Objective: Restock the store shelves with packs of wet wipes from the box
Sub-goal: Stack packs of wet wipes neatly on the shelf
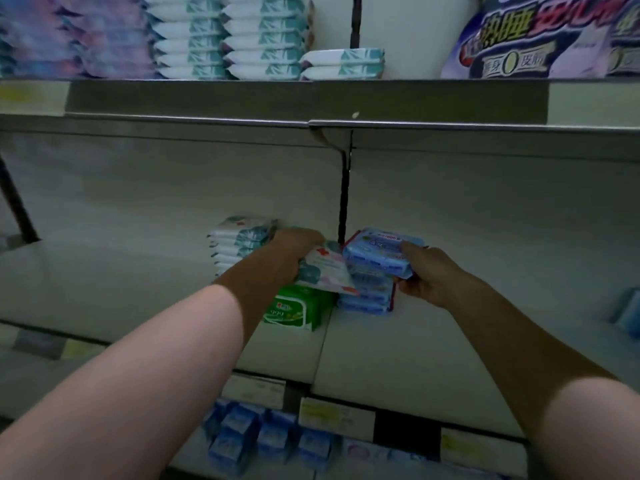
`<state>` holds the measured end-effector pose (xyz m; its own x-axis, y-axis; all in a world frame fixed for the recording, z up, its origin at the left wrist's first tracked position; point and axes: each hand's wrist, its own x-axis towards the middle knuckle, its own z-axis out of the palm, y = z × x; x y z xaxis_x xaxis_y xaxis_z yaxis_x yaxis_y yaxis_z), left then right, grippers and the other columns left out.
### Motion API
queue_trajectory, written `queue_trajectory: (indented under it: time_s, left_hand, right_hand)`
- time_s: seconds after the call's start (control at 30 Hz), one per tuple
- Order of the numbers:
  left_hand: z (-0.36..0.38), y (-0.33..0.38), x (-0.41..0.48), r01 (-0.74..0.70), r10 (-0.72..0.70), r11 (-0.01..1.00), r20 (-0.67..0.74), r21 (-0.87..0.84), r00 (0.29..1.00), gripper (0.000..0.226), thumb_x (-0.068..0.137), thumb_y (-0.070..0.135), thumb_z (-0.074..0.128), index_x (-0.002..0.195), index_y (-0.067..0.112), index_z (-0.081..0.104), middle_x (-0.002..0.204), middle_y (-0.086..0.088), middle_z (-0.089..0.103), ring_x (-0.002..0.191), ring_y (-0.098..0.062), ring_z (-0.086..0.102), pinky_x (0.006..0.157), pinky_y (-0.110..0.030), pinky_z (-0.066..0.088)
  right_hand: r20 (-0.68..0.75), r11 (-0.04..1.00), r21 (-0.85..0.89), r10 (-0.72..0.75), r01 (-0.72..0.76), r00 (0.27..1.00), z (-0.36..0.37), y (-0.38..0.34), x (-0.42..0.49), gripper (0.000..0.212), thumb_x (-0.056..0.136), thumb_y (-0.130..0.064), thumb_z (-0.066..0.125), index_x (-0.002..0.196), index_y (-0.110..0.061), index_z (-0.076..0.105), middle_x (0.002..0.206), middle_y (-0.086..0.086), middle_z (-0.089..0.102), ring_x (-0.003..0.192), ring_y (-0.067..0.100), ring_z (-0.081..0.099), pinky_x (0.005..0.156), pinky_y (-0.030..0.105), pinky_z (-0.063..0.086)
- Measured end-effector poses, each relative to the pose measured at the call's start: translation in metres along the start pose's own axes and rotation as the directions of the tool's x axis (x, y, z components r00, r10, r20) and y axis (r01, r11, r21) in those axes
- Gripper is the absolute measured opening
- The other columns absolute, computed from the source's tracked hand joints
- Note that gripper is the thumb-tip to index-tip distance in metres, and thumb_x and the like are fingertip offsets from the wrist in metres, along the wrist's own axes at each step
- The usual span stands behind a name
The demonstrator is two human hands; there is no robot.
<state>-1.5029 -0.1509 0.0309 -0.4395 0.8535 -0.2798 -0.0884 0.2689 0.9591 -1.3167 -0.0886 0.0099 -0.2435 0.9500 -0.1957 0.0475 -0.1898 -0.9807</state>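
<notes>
Both my arms reach onto the middle shelf [450, 341]. My left hand [294, 247] grips a white wet-wipe pack with pink and teal print [327, 271], held tilted above a green pack [298, 308]. My right hand [429, 271] holds a blue pack [379, 251] that rests on top of a short stack of blue packs [367, 296]. Behind my left hand stands a stack of white and teal packs [239, 240]. The box is out of view.
The upper shelf holds stacks of purple packs [69, 36], white and teal packs [228, 36] and a large purple bag [554, 32]. Blue packs [259, 441] fill the shelf below. Another blue item [628, 311] sits at the far right. A dark upright post [344, 192] divides the shelf back.
</notes>
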Motion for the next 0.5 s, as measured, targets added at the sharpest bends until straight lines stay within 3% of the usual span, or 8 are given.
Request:
queue_trajectory:
  time_s: [0.1, 0.17, 0.23, 0.37, 0.43, 0.5]
  left_hand:
    - [-0.004, 0.008, 0.018, 0.008, -0.008, 1.000, 0.063, -0.007, 0.998, 0.028, 0.098, 0.015, 0.053, 0.071, 0.005, 0.054, 0.068, -0.012, 0.058, 0.057, -0.020, 0.055, 0.054, -0.029, 0.050]
    - [-0.004, 0.009, 0.029, 0.032, -0.031, 1.000, 0.124, -0.003, 0.992, 0.028, 0.098, 0.016, 0.053, 0.071, 0.006, 0.054, 0.056, -0.009, 0.060, 0.044, -0.017, 0.056, 0.041, -0.022, 0.048]
    - [0.000, 0.008, 0.039, 0.054, -0.054, 0.999, 0.177, 0.001, 0.983, 0.027, 0.097, 0.015, 0.054, 0.072, 0.005, 0.055, 0.058, -0.010, 0.061, 0.043, -0.016, 0.056, 0.040, -0.021, 0.048]
    - [0.017, 0.001, 0.058, 0.133, -0.124, 0.991, 0.221, -0.027, 0.967, 0.024, 0.096, 0.009, 0.054, 0.073, 0.002, 0.054, 0.052, -0.010, 0.064, 0.044, -0.020, 0.061, 0.041, -0.029, 0.052]
    - [0.024, -0.001, 0.065, 0.147, -0.136, 0.989, 0.239, -0.028, 0.961, 0.022, 0.097, 0.009, 0.053, 0.076, 0.002, 0.055, 0.061, -0.012, 0.064, 0.052, -0.023, 0.061, 0.042, -0.030, 0.053]
    - [0.030, -0.002, 0.073, 0.142, -0.131, 0.989, 0.242, -0.029, 0.961, 0.022, 0.098, 0.008, 0.051, 0.077, 0.002, 0.054, 0.073, -0.013, 0.060, 0.057, -0.022, 0.058, 0.056, -0.033, 0.056]
  right_hand:
    - [-0.012, 0.999, -0.031, 0.044, -0.045, 0.999, -0.003, 0.008, 0.019, 0.018, 0.101, -0.015, 0.040, 0.096, -0.009, 0.057, 0.073, 0.011, 0.054, 0.058, 0.018, 0.049, 0.036, 0.016, 0.043]
    - [-0.029, 0.997, -0.059, 0.049, -0.051, 0.998, -0.002, 0.016, 0.030, 0.023, 0.101, -0.017, 0.042, 0.108, -0.004, 0.059, 0.075, 0.012, 0.053, 0.060, 0.018, 0.049, 0.037, 0.016, 0.044]
    - [-0.070, 0.997, -0.058, 0.053, -0.057, 0.996, 0.002, 0.024, 0.039, 0.031, 0.101, -0.021, 0.046, 0.116, 0.003, 0.058, 0.076, 0.013, 0.052, 0.060, 0.019, 0.049, 0.035, 0.015, 0.043]
    - [-0.138, 0.995, -0.058, 0.068, -0.077, 0.988, 0.011, 0.034, 0.058, 0.028, 0.100, -0.024, 0.050, 0.112, 0.000, 0.057, 0.074, 0.009, 0.052, 0.056, 0.017, 0.050, 0.032, 0.013, 0.038]
    - [-0.151, 0.995, -0.053, 0.075, -0.084, 0.986, 0.014, 0.036, 0.066, 0.022, 0.099, -0.024, 0.051, 0.101, -0.002, 0.054, 0.070, 0.008, 0.052, 0.047, 0.014, 0.053, 0.031, 0.012, 0.038]
    - [-0.152, 0.993, -0.070, 0.078, -0.090, 0.985, 0.016, 0.039, 0.074, 0.023, 0.099, -0.024, 0.051, 0.097, -0.002, 0.052, 0.069, 0.007, 0.051, 0.045, 0.013, 0.053, 0.031, 0.013, 0.039]
